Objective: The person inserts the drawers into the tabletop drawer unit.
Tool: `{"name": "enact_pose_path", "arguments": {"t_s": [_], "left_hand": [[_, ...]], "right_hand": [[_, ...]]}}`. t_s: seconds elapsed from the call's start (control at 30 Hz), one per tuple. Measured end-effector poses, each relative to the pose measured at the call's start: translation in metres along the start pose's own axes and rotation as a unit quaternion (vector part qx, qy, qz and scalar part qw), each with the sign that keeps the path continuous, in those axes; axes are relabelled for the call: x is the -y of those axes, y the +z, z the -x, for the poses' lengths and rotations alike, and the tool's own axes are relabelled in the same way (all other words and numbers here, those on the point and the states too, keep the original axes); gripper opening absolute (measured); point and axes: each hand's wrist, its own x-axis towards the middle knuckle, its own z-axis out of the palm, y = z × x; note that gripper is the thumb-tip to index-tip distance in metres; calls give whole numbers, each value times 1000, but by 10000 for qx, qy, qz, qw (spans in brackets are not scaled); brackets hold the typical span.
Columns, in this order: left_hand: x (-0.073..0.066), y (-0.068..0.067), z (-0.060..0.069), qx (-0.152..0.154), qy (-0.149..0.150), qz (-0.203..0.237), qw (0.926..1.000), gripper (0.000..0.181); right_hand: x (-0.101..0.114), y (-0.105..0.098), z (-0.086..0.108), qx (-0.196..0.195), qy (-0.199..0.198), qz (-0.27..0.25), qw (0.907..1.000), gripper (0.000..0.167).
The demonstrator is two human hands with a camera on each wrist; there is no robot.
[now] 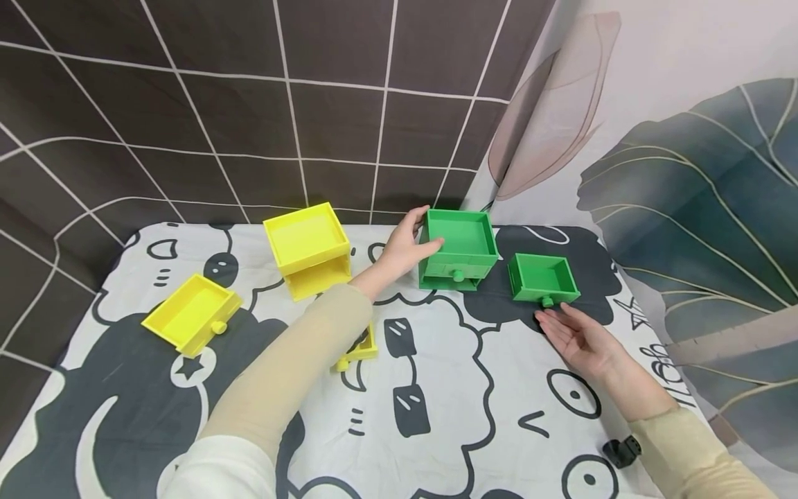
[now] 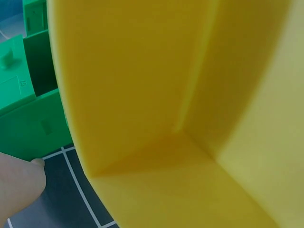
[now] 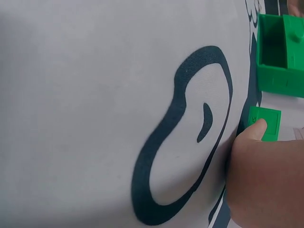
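My left hand (image 1: 402,248) grips the left side of a small green cabinet (image 1: 463,234), thumb over its top rim, other fingers at the back left corner. A knobbed drawer fills the cabinet's upper slot; the slot below is open. Palm turned up, my right hand (image 1: 582,341) lies with loose fingers just in front of a separate green drawer (image 1: 544,274), close to its knob; whether they touch I cannot tell. Left of my left hand stands a yellow cabinet (image 1: 307,239) with an open lower slot. Its hollow inside (image 2: 142,95) fills most of the left wrist view.
One yellow drawer (image 1: 192,312) lies at the left. Another yellow drawer (image 1: 366,348) is partly hidden under my left forearm. A small black object (image 1: 623,450) is beside my right sleeve. Behind the patterned cloth (image 1: 436,374) rises a dark gridded backdrop (image 1: 337,118).
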Motion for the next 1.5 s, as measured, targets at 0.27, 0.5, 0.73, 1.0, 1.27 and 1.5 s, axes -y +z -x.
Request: {"name": "enact_pose_path", "arguments": {"t_s": [0.27,0.5,0.73,1.0,1.27,1.5], "left_hand": [[2,3,-1,-12,-16,19,10000,76],[2,3,-1,-21,11,75,10000,76],[1,2,0,-39,40,33,10000,76],[3,2,-2,-42,9,60,10000,76],[3,3,-2,-24,-26,75,10000,76],[3,2,-2,-55,-30,108,9999,75]], "right_hand": [[2,0,-4,-66,-59,153,9998,39],[8,2,-9,-155,-35,276,9995,36],[13,6,-14,-246,-33,540,9982,35],[14,7,-18,-532,-51,532,9972,31],[10,9,-18,-636,-169,387,9971,29],[3,10,-17,-606,-412,149,9972,26]]}}
